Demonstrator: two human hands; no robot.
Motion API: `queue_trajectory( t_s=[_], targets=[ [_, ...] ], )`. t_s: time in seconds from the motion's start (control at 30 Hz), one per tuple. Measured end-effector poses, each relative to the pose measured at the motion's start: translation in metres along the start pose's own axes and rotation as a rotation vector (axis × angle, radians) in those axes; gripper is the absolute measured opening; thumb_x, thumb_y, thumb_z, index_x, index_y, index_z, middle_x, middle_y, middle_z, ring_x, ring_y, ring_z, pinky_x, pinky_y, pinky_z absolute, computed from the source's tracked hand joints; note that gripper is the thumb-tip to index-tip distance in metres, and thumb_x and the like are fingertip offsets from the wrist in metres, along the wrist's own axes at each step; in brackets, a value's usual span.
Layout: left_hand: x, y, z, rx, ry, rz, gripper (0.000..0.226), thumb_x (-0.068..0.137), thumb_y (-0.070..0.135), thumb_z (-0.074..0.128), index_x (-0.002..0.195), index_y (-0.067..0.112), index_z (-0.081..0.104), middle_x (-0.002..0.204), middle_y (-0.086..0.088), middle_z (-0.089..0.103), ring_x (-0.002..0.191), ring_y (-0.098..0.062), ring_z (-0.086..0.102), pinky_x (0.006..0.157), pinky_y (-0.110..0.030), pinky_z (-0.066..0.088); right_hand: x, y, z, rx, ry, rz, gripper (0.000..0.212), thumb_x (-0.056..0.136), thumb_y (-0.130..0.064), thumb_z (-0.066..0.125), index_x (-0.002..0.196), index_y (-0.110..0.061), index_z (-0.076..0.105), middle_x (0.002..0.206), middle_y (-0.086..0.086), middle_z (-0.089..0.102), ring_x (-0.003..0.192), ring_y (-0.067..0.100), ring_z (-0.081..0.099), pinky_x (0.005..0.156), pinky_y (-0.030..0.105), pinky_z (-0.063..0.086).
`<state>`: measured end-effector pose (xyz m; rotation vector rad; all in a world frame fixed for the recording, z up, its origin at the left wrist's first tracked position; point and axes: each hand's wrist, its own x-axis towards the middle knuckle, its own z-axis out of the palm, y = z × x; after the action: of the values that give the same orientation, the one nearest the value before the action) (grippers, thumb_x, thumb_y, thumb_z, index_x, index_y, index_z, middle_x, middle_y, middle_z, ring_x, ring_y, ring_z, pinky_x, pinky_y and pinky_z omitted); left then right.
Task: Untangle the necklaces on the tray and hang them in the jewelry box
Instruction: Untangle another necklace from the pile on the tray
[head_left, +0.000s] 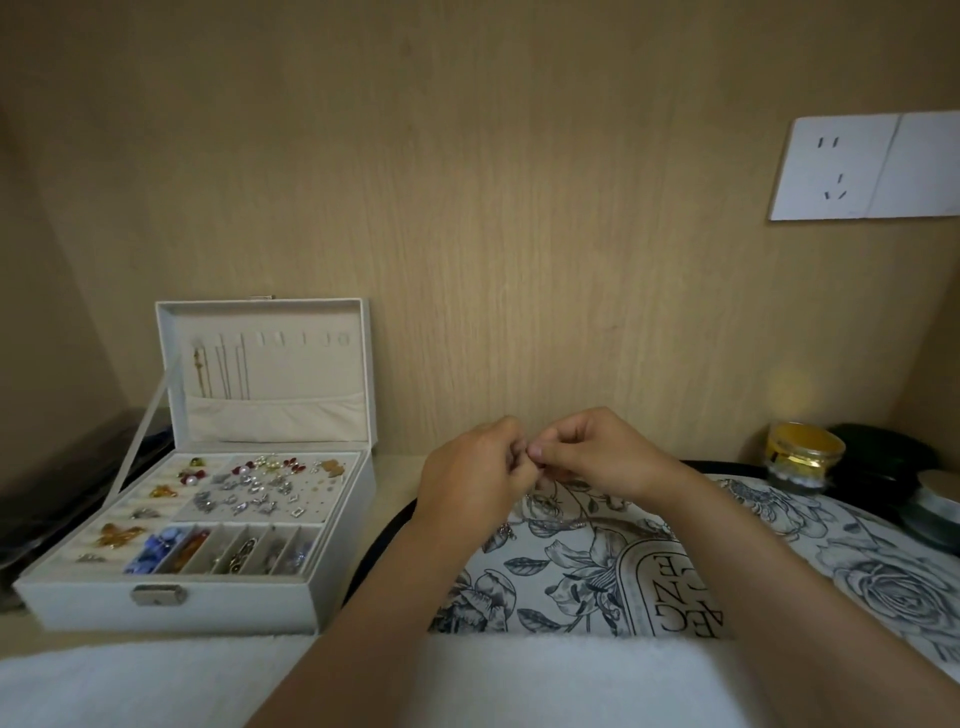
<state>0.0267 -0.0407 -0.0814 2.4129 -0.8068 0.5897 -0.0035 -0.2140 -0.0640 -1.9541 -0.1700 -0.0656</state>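
My left hand (475, 470) and my right hand (592, 452) meet above the far edge of the flowered tray (571, 582), fingertips pinched together on a thin silver necklace chain (545, 499) that hangs down between them to the tray. More of the fine chain lies on the tray under my hands, partly hidden. The white jewelry box (208, 519) stands open at the left. Its raised lid (270, 364) has a row of hooks, and a few chains (223, 374) hang from the left ones into the pocket below.
The box's lower trays hold several earrings, charms and beads. A yellow-lidded jar (805, 457) and a round dark tin (935, 514) sit at the right behind the tray. A wall socket (841, 166) is on the wooden back panel. White cloth (156, 680) covers the front edge.
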Motion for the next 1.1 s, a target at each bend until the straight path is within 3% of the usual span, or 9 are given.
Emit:
queue_trajectory(
  t_s=[0.13,0.3,0.4,0.47,0.57,0.73,0.83,0.93,1.1],
  targets=[
    [0.012,0.001,-0.005,0.045,-0.022,0.094,0.009,0.093,0.037,0.056,0.092,0.028,0.057,0.078,0.01,0.062,0.067,-0.006,0.056,0.054,-0.022,0.036,0.003,0.002,-0.009,0.035,0.025,0.036,0.01,0.091,-0.013,0.071,0.089,-0.007,0.079,0.088,0.024,0.074,0.077,0.028,0.064,0.093,0.051,0.053],
    [0.024,0.005,0.0,0.211,-0.04,0.257,0.009,0.094,0.033,0.053,0.095,0.025,0.054,0.08,0.007,0.062,0.066,-0.01,0.057,0.053,-0.026,0.037,0.002,0.004,-0.021,-0.112,0.025,0.047,0.006,0.085,-0.011,0.075,0.082,-0.008,0.078,0.082,0.011,0.076,0.069,0.013,0.065,0.077,0.036,0.058],
    [0.022,0.001,0.005,0.1,-0.074,0.217,0.004,0.094,0.032,0.055,0.093,0.028,0.054,0.074,0.008,0.06,0.062,-0.008,0.054,0.05,-0.018,0.031,0.002,0.004,-0.022,-0.004,0.058,0.046,0.008,0.091,-0.018,0.071,0.091,-0.013,0.076,0.086,0.004,0.076,0.077,0.015,0.07,0.073,0.024,0.056],
    [0.019,-0.002,0.008,-0.023,-0.092,0.143,0.006,0.095,0.032,0.055,0.09,0.029,0.052,0.071,0.008,0.059,0.061,-0.007,0.053,0.05,-0.017,0.032,0.002,0.004,-0.022,0.063,0.004,0.045,0.014,0.094,-0.014,0.068,0.102,-0.007,0.076,0.094,0.01,0.077,0.079,0.02,0.072,0.077,0.027,0.058],
    [0.016,-0.006,0.011,-0.124,-0.124,0.076,0.007,0.096,0.033,0.054,0.092,0.027,0.052,0.073,0.007,0.059,0.061,-0.006,0.053,0.052,-0.021,0.037,0.003,0.006,-0.017,0.005,-0.01,0.03,0.012,0.09,-0.012,0.072,0.096,-0.004,0.078,0.086,0.014,0.076,0.061,0.015,0.065,0.069,0.031,0.055],
    [0.008,-0.013,0.012,0.069,-0.149,0.176,0.013,0.097,0.037,0.052,0.098,0.024,0.053,0.076,0.009,0.06,0.065,-0.008,0.055,0.056,-0.025,0.039,0.003,0.006,-0.01,-0.143,-0.035,0.069,0.005,0.084,-0.01,0.078,0.087,-0.006,0.079,0.079,0.011,0.076,0.06,0.01,0.057,0.059,0.023,0.047],
    [0.003,-0.014,0.017,0.086,-0.142,0.23,0.014,0.098,0.034,0.052,0.1,0.021,0.052,0.082,0.007,0.061,0.068,-0.01,0.057,0.059,-0.029,0.044,0.005,0.005,-0.007,-0.247,-0.052,0.08,0.002,0.083,-0.01,0.078,0.085,-0.009,0.079,0.072,0.002,0.074,0.059,0.003,0.059,0.062,0.019,0.049],
    [0.002,-0.015,0.02,0.027,-0.137,0.199,0.011,0.098,0.03,0.051,0.101,0.019,0.051,0.077,0.006,0.059,0.065,-0.013,0.056,0.059,-0.032,0.043,0.002,0.004,-0.005,-0.214,-0.049,0.051,0.008,0.089,-0.009,0.071,0.089,-0.007,0.078,0.066,-0.009,0.072,0.057,-0.005,0.059,0.06,0.01,0.046],
    [0.002,-0.018,0.023,0.06,-0.093,0.13,0.013,0.101,0.033,0.044,0.103,0.02,0.047,0.066,0.01,0.054,0.059,-0.012,0.055,0.054,-0.03,0.039,0.005,0.006,0.002,-0.144,0.06,0.012,0.013,0.092,-0.012,0.069,0.087,-0.007,0.08,0.064,-0.001,0.07,0.051,0.001,0.053,0.053,0.015,0.043]
  ],
)
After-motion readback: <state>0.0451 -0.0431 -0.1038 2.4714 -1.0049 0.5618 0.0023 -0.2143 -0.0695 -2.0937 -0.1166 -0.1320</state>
